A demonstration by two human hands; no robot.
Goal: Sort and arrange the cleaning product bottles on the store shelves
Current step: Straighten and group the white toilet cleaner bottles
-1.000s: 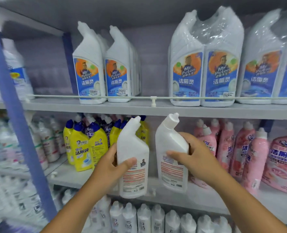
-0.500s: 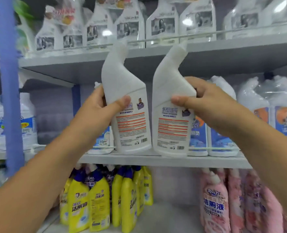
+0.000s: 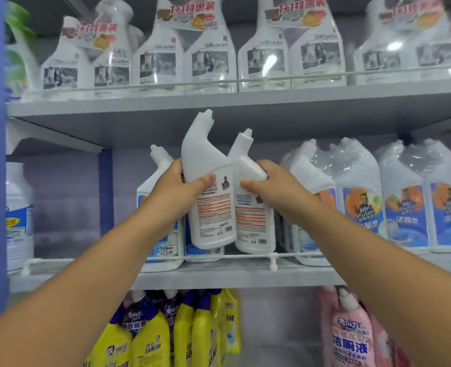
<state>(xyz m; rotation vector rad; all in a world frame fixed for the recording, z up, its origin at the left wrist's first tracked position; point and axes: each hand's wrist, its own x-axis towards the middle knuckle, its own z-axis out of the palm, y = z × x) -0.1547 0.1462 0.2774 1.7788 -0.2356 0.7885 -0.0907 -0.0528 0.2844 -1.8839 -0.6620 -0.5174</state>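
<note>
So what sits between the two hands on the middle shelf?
In the head view, two white angled-neck bottles side by side: the left hand grips one bottle, the right hand grips the other bottle.

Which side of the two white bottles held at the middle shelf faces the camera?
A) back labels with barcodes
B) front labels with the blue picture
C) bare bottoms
A: both the left-hand bottle and the right-hand bottle show small print and barcodes.
</note>
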